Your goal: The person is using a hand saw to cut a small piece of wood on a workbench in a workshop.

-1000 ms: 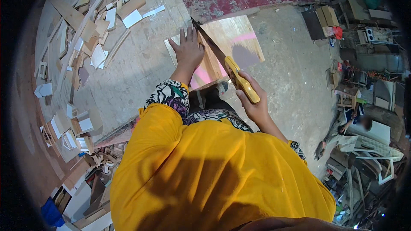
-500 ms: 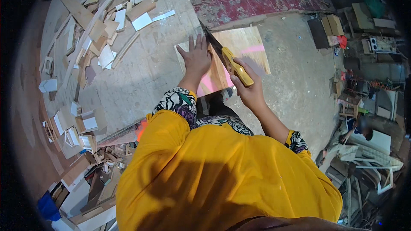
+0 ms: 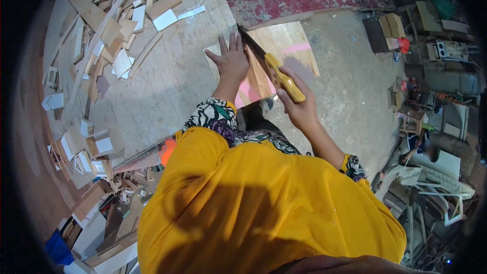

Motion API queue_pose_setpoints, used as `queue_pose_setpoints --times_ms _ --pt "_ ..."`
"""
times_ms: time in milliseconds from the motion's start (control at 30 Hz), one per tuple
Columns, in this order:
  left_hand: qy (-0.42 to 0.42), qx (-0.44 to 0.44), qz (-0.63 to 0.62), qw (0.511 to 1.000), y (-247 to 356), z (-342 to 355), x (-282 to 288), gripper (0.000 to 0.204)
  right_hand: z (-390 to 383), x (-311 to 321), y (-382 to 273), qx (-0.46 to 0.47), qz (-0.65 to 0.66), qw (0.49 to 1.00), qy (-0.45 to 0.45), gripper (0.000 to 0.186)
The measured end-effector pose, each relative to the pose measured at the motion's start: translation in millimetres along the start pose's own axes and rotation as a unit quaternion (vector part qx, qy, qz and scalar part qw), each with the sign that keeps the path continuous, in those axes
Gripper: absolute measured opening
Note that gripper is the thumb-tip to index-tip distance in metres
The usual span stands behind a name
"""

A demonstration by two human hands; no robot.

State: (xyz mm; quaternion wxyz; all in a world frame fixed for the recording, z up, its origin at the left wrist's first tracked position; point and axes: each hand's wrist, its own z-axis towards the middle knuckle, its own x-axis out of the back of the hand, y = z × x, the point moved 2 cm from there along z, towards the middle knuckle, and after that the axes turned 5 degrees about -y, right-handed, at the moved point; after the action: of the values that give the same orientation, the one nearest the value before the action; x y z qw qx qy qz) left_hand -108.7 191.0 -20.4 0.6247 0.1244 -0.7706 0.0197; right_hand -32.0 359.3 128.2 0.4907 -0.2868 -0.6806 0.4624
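My left hand lies flat with fingers spread on a light wooden board with pink patches, at the bench's right edge. In my right hand is a handsaw, its yellow handle wrapped by my fingers. The saw's dark blade slants away from me across the board, just right of my left fingertips. Part of the board reaches past the bench edge over the floor. Whether the teeth are inside a cut cannot be made out.
Wood offcuts are heaped on the bench to the left, with small white-faced pieces nearer me. More scraps lie below at lower left. At far right, a person is among stacked panels and frames.
The saw and my right hand have drawn back slightly toward me along the board. My left hand stays pressed on it. The whole view has shifted a little.
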Motion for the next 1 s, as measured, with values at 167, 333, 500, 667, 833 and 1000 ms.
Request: queue_pose_setpoints --times_ms 167,333,500,667,833,1000 --pt "-0.002 0.001 -0.002 1.0 -0.6 -1.4 -3.3 0.056 -28.3 12.5 -11.0 -0.063 0.054 0.997 -0.003 0.044" --pt "-0.014 -0.012 0.008 1.0 0.8 -3.6 -0.8 0.057 -13.5 12.0 -12.5 -0.053 0.029 0.998 -0.007 0.043" --pt "-0.001 -0.014 0.016 1.0 1.6 -4.8 6.5 0.061 47.6 -18.1 23.3 0.02 -0.037 0.999 0.006 0.041" --pt "0.01 -0.002 0.005 1.0 -0.7 -4.2 3.0 0.061 42.6 -20.8 22.8 0.047 -0.019 0.999 0.006 0.043" --pt "0.024 0.008 -0.005 1.0 -0.5 -2.1 -0.3 0.059 -19.1 7.9 -6.3 -0.059 0.042 0.997 -0.016 0.044" --pt "0.02 0.003 -0.015 1.0 0.8 -3.7 1.7 0.058 -43.1 20.6 -16.9 -0.071 0.029 0.997 -0.011 0.043"
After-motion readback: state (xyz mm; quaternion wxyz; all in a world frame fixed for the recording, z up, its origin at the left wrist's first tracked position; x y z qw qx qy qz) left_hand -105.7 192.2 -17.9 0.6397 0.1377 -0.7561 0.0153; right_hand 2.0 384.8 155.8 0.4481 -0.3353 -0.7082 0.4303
